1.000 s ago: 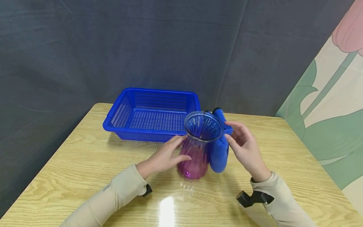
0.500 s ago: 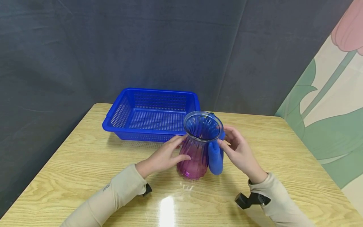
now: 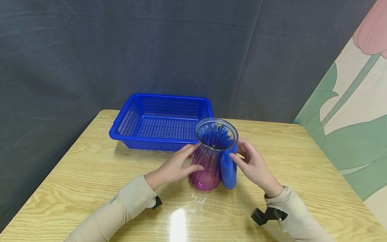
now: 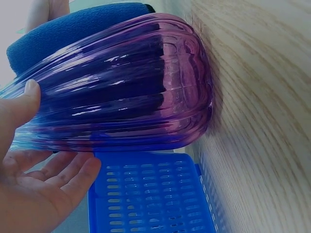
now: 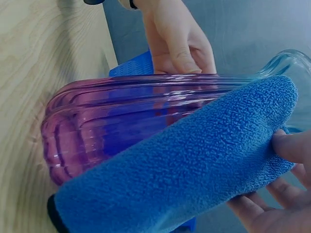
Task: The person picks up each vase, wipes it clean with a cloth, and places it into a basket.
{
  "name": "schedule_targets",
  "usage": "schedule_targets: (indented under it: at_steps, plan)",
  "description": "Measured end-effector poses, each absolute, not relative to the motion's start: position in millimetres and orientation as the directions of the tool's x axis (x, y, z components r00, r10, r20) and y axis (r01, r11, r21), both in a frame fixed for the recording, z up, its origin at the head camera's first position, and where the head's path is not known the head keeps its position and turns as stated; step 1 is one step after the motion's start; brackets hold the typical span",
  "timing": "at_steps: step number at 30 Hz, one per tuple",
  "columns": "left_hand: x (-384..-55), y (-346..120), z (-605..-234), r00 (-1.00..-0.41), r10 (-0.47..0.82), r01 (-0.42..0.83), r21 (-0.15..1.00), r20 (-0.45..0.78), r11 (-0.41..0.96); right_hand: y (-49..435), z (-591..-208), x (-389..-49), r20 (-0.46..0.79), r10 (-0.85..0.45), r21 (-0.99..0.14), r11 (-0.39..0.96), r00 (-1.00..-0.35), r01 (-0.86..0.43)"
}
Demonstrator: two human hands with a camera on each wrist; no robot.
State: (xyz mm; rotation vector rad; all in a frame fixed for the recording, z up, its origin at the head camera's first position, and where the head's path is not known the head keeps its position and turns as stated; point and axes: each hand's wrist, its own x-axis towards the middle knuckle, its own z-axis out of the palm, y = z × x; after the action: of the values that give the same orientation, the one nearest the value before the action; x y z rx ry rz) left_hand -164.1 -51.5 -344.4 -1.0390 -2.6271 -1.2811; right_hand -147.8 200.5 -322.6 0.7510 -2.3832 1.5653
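A ribbed glass vase (image 3: pixel 207 173), blue at its flared mouth and pink at its base, stands upright on the table. My left hand (image 3: pixel 176 165) holds its left side, thumb in front and fingers round the back. On the vase's right side a folded blue towel (image 3: pixel 228 173) hangs from my right hand (image 3: pixel 254 164), pinched between thumb and fingers. The right wrist view has the fuzzy towel (image 5: pixel 189 155) lying along the glass, its black edge low near the vase's base. Behind the glass, part of the towel (image 4: pixel 73 31) shows in the left wrist view.
A blue perforated plastic basket (image 3: pixel 163 139) sits at the back left of the wooden table (image 3: pixel 302 174), just behind the vase. A dark curtain (image 3: pixel 166 50) rises behind the table, and a flower-patterned panel (image 3: pixel 356 134) borders its right side.
My right hand has moved left and slightly down with the towel, bringing it closer along the vase's right side. The left hand and vase have stayed in place.
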Motion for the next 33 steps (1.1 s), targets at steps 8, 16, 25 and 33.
schedule_targets:
  at_steps: [8, 16, 25, 33]
  plan:
    - [-165, -51, -346, -0.787, 0.546, 0.562, 0.697, 0.287, 0.445, 200, -333, -149, 0.429, -0.300, -0.802, 0.308, -0.852, -0.512]
    - [-165, -51, -346, -0.788, 0.544, 0.566, 0.684, 0.287, 0.460, 200, -342, -151, 0.447, -0.282, -0.809, 0.278, -0.849, -0.519]
    - [-164, -51, -347, -0.787, 0.542, 0.568, 0.690, 0.295, 0.449, 199, -341, -149, 0.421, -0.241, -0.809, 0.336, -0.874, -0.482]
    - [-164, -50, -347, -0.783, 0.546, 0.571, 0.691, 0.297, 0.443, 200, -333, -148, 0.423, -0.207, -0.796, 0.381, -0.882, -0.471]
